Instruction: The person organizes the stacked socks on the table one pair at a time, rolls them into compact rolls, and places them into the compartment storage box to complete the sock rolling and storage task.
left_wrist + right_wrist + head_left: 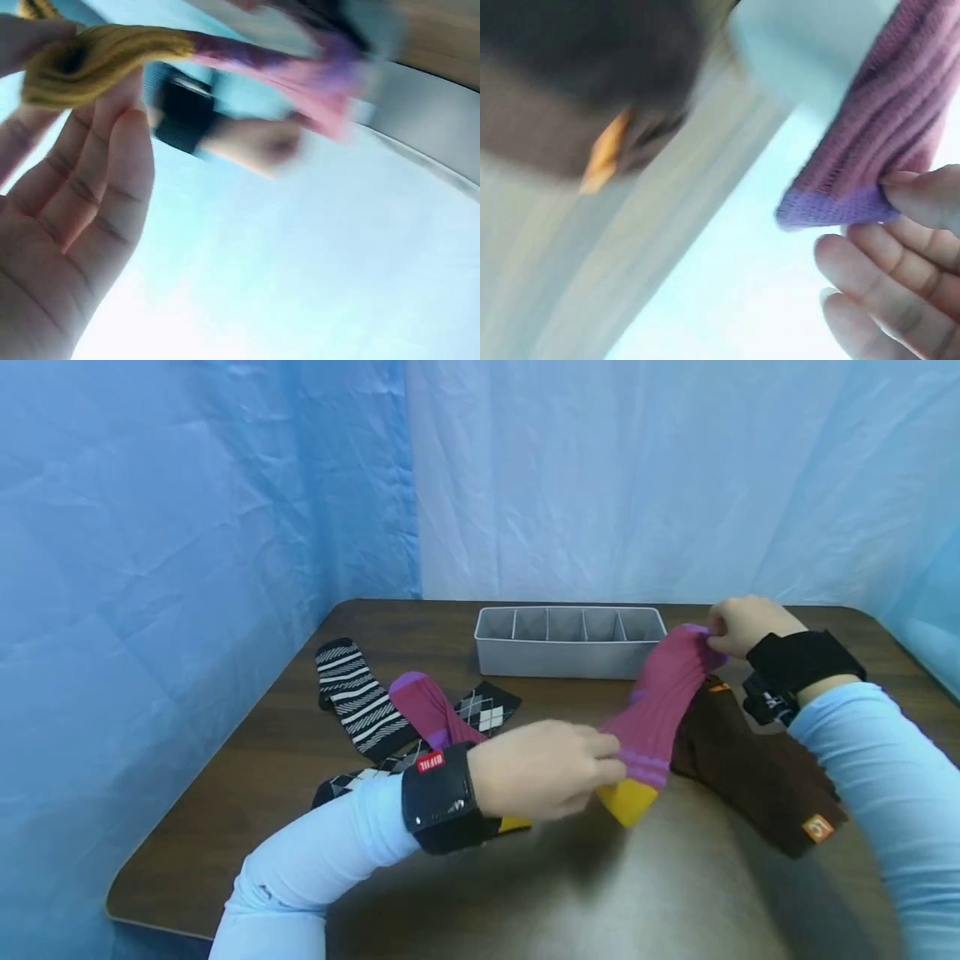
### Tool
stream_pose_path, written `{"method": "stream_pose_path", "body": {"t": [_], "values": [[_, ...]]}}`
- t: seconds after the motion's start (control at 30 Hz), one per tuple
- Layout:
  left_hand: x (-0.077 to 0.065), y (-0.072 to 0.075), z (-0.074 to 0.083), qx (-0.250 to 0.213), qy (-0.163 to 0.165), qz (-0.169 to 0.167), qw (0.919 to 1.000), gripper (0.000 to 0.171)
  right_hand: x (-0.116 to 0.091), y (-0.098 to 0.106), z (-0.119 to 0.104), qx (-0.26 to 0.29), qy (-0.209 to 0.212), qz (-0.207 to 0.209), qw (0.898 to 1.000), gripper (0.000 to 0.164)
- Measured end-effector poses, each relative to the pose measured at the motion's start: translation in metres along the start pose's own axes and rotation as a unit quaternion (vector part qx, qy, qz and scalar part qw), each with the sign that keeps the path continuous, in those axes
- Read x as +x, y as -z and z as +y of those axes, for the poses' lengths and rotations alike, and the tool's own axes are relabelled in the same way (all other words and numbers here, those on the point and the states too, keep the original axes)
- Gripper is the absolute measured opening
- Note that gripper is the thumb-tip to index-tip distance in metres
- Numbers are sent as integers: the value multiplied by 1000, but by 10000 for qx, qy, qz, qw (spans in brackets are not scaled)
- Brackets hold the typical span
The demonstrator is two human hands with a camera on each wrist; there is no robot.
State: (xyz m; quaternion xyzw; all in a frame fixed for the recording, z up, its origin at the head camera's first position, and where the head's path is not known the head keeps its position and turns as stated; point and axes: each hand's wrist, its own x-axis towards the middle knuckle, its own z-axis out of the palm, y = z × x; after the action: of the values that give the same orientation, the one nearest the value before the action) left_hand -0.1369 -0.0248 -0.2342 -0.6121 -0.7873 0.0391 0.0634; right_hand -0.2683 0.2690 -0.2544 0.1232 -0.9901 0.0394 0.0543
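Note:
A magenta sock (654,710) with a purple toe and yellow cuff hangs stretched at a slant between both hands. My left hand (551,768) pinches its yellow cuff (112,56) between thumb and fingers. Up at the other end, my right hand (757,625) grips the purple toe (840,206) with the thumb over it. A matching magenta sock (429,706) lies on the table, partly hidden behind the left hand and wrist. Under it are black-and-grey argyle socks (486,708), partly covered.
A grey divided box (562,658) stands at the table's back. Black-and-white striped socks (362,700) lie at the left. Brown socks (750,772) with an orange label lie by the right forearm. Blue sheeting (225,527) hangs behind and left of the table (247,810).

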Motion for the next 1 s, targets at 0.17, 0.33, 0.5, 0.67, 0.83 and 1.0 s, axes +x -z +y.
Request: {"method": "stream_pose_path", "body": {"t": [0.17, 0.33, 0.5, 0.67, 0.83, 1.0], "values": [[-7, -4, 45, 130, -884, -414, 9951, 25, 15, 0, -46, -33, 977, 64, 9952, 9], [-3, -27, 61, -954, -1743, -1037, 9746, 20, 24, -12, -87, -302, 1704, 145, 9848, 22], [11, -50, 62, -1256, -1813, -1517, 9635, 17, 33, -38, -101, -710, 1819, -38, 9807, 22], [26, -64, 66, -1049, -1781, -1862, 9605, 17, 34, -61, -101, -1030, 1764, -67, 9789, 15], [40, -73, 73, -735, -1639, -1839, 9664, 14, 30, -71, -100, -1277, 1713, 54, 9769, 11], [46, -79, 76, -755, -1451, -2009, 9659, 12, 26, -74, -98, -1402, 1615, -43, 9768, 9]]}}
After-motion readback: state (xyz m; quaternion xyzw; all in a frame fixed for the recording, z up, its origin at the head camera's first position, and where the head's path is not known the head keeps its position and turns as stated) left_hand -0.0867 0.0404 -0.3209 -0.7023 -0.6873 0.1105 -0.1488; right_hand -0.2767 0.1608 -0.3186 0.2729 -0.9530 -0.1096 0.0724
